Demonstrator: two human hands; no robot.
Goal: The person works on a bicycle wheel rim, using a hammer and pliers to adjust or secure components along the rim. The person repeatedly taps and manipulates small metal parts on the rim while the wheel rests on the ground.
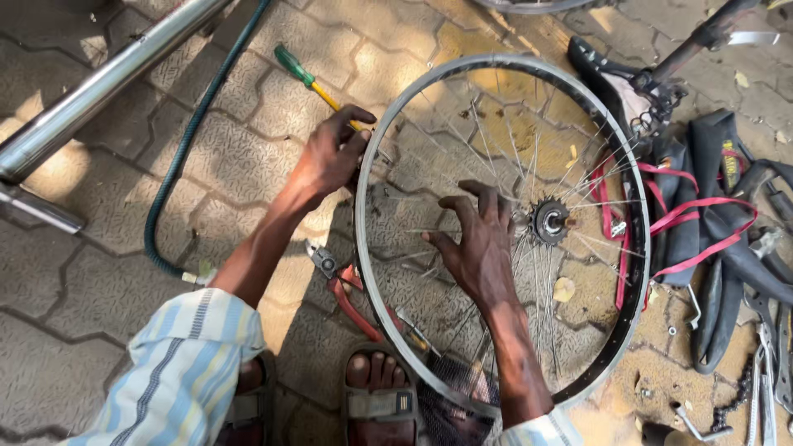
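A silver bicycle wheel rim [388,124] with thin spokes and a small sprocket [549,220] at its hub stands tilted on the paving in front of me. My left hand [330,153] grips a screwdriver with a green and yellow handle [301,73] at the rim's left edge, its tip hidden behind my fingers. My right hand [479,244] reaches through the wheel with fingers spread on the spokes just left of the sprocket.
Red-handled pliers [343,289] lie on the paving by my sandalled feet [380,396]. A green hose [186,149] and a steel tube [91,91] run at left. Black tyres and inner tubes with red straps [710,223] and loose tools [768,380] lie at right.
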